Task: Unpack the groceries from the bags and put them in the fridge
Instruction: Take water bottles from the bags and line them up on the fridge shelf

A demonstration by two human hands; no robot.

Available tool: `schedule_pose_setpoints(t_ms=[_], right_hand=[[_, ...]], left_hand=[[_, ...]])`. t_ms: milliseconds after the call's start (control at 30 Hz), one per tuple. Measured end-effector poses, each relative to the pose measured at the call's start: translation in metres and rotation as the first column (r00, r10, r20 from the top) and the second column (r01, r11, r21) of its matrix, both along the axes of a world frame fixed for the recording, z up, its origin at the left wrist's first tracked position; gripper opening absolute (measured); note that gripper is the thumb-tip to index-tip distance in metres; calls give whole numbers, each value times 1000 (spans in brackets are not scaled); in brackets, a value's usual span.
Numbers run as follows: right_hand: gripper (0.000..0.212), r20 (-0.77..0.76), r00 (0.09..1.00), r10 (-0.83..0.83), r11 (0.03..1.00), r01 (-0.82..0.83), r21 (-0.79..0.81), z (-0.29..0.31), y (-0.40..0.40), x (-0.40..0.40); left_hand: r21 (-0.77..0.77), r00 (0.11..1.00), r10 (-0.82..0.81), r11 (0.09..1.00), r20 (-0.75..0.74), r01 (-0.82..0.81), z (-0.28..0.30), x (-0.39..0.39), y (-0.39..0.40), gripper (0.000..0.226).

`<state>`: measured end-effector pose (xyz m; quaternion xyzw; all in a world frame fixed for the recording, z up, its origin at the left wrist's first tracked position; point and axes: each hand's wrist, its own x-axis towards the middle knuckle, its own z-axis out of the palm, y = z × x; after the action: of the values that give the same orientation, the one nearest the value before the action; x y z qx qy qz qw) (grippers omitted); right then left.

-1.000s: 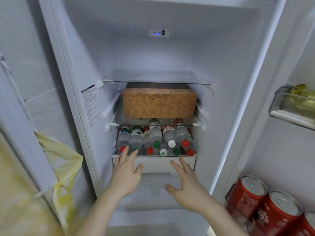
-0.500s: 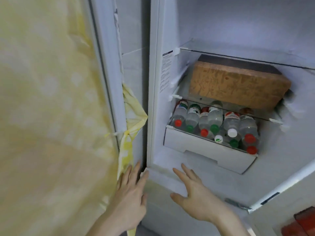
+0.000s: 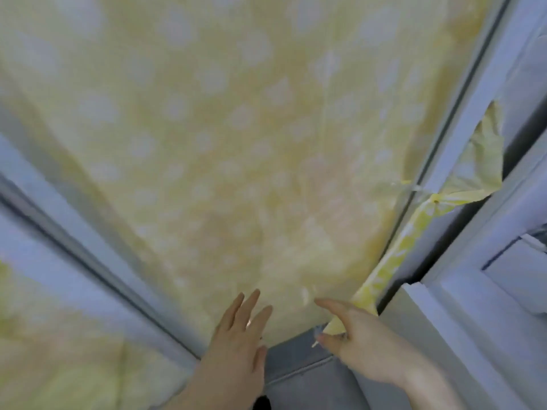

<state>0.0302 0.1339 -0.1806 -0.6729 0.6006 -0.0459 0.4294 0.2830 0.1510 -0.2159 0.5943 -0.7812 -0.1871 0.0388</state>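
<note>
A yellow cover (image 3: 236, 137) with pale spots fills most of the blurred view, stretched over a flat panel. White frame strips (image 3: 88, 250) run diagonally at lower left. A torn flap of the cover (image 3: 482, 161) hangs at right beside a white edge (image 3: 485, 72). Lighting is soft and even

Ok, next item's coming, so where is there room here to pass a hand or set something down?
Free for a hand: the gap between left hand and right hand, over the grey patch below the hem of the yellow cloth. No bare level surface shows. Crowded at right, where its loose flap bunches against the white frame.
</note>
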Motion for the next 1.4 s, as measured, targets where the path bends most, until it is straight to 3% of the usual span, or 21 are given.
schedule_pose_setpoints(t_ms=[200,300,467,600,733,1000,1267,1400], right_hand=[[69,-95,918,386,921,-389,-25,13,16,94],[69,-149,856,495,858,-509,-68,27,32,144],[69,-239,710,663,706,-699,-115,40,64,249],[70,-197,576,793,559,-817,-140,35,105,353],[69,-160,458,874,433,-885,-169,33,158,442],[66,-119,208,971,181,-961,-209,27,241,569],[62,-64,-52,997,-66,-972,-226,18,284,682],[63,-28,-162,986,-164,-962,-216,5,290,736]], left_hand=[[28,956,284,958,73,-287,1,86,77,74],[1,908,415,910,56,-415,7,128,113,72],[-42,800,600,799,-8,-600,24,204,186,70],[-98,670,743,665,-20,-740,33,275,274,71],[-171,538,841,538,52,-825,30,337,361,79],[-177,285,958,285,26,-942,2,394,488,77],[-143,-53,996,-42,72,-989,-1,421,549,75],[-122,-174,984,-169,35,-978,-17,446,558,73]])
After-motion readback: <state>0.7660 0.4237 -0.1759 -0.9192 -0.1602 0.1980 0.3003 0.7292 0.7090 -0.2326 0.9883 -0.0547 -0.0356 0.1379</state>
